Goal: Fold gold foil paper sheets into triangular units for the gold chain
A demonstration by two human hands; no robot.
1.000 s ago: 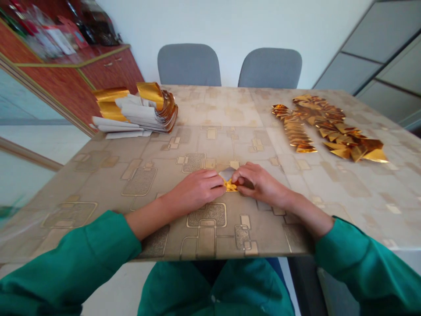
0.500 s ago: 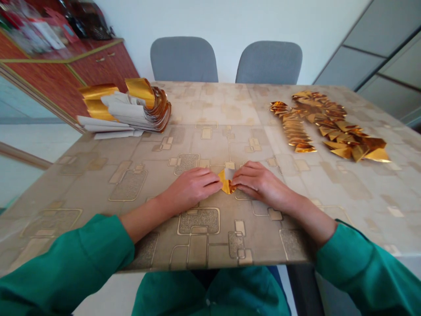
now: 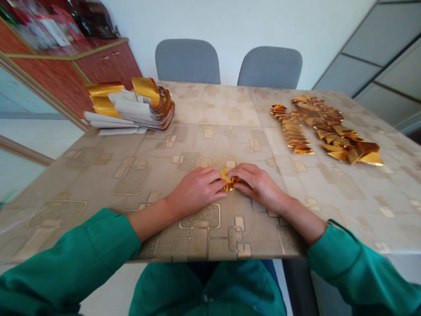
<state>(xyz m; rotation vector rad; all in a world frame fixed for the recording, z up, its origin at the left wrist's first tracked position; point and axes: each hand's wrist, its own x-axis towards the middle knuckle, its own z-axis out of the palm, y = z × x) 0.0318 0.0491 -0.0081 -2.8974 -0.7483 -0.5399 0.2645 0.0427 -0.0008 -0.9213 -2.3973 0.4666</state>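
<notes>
gold foil (image 3: 229, 181) sits pinched between left hand (image 3: 196, 190) and right hand (image 3: 259, 186).

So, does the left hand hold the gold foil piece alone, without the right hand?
No, the left hand and the right hand both touch the small folded gold foil piece.

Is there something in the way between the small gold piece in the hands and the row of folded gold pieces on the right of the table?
Only the person's own right hand. The small gold foil piece sits between it and the left hand. Past the right hand, I see just the patterned table cover before the folded gold pieces.
</notes>
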